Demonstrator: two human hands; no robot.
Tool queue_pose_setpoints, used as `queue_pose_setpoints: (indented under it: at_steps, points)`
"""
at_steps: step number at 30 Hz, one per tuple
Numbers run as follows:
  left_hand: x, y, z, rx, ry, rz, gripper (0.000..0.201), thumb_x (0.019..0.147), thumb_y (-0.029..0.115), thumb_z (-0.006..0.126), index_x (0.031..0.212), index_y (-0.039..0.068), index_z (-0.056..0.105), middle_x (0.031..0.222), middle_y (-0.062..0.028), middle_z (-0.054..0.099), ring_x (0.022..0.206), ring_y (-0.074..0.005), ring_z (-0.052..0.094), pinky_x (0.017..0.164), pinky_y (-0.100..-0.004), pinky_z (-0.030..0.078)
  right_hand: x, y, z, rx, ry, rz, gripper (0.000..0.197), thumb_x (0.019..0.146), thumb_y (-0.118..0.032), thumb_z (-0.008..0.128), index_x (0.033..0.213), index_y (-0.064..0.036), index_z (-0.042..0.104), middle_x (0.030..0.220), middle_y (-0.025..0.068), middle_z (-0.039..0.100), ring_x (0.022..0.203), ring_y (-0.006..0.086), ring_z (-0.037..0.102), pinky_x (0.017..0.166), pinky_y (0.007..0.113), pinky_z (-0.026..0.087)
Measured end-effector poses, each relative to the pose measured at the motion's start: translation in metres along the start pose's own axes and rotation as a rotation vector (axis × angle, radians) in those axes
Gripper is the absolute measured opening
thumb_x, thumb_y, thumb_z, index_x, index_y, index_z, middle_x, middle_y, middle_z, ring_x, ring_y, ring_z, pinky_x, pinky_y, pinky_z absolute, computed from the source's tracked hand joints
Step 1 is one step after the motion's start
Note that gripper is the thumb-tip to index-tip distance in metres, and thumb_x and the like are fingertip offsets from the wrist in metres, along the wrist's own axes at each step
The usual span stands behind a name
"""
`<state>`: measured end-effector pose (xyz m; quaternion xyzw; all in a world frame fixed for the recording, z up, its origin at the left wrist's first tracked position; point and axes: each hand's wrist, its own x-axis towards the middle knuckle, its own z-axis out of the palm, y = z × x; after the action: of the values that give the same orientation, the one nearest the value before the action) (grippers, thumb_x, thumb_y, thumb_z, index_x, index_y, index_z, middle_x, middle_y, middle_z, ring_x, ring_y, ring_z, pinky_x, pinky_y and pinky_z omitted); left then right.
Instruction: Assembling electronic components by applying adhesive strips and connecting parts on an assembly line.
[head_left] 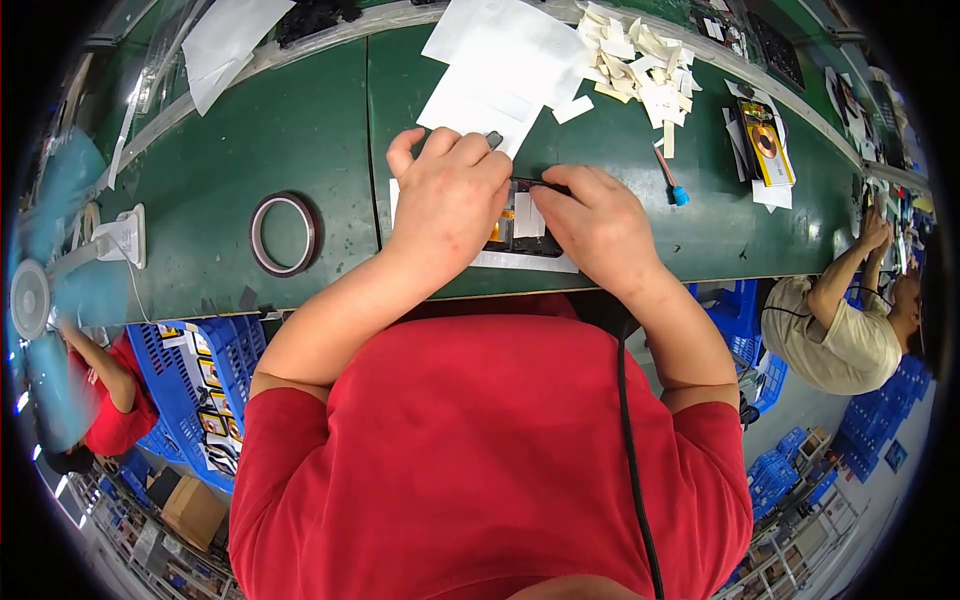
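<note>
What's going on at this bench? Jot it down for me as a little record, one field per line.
Work surface: green table
Left hand: over the dark flat device, partly hiding it; a small grey piece shows by its fingers
Right hand: fingertips at the device's right part; grip unclear
Left side: tape roll, lying flat; fan
Beyond the hands: white sheets, heaped paper strips
Right side: yellow part with a copper-coloured coil
Others nearby: person in beige, far right

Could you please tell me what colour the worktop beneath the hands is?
The worktop is dark green, which shows best in the head view.
</note>
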<state>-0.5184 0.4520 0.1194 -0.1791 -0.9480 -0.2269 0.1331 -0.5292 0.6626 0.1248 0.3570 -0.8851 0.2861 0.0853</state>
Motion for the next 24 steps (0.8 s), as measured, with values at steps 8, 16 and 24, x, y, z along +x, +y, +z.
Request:
queue_pose_setpoints:
  at_steps: [8, 16, 24]
  points:
    - [0.002, 0.001, 0.002, -0.115, 0.004, 0.078, 0.010, 0.080, 0.009, 0.078, 0.088, 0.012, 0.072, 0.083, -0.0028, 0.064, 0.087, -0.0253, 0.064, 0.098, -0.0437, 0.045, -0.004, -0.001, 0.000, -0.136, -0.098, -0.057, 0.023, 0.083, -0.009, 0.065, 0.105, -0.0061, 0.071, 0.107, 0.0067, 0.064, 0.097, 0.0254, 0.066, 0.080, 0.037, 0.056]
    - [0.012, 0.009, 0.001, -0.018, -0.090, 0.048, 0.005, 0.080, 0.013, 0.076, 0.082, 0.011, 0.072, 0.080, -0.0045, 0.063, 0.085, -0.0258, 0.064, 0.097, -0.0428, 0.044, 0.005, 0.003, -0.002, 0.033, -0.034, 0.139, 0.018, 0.081, -0.003, 0.072, 0.098, -0.0065, 0.070, 0.096, 0.0086, 0.068, 0.085, 0.0287, 0.068, 0.072, 0.038, 0.057]
    - [0.010, 0.007, 0.003, -0.054, -0.059, 0.048, 0.007, 0.080, 0.013, 0.078, 0.082, 0.011, 0.071, 0.080, -0.0037, 0.062, 0.084, -0.0254, 0.063, 0.098, -0.0428, 0.043, -0.007, 0.002, -0.002, 0.183, 0.029, 0.257, 0.011, 0.082, -0.001, 0.077, 0.092, -0.0031, 0.072, 0.108, 0.0099, 0.072, 0.091, 0.0293, 0.071, 0.076, 0.037, 0.059]
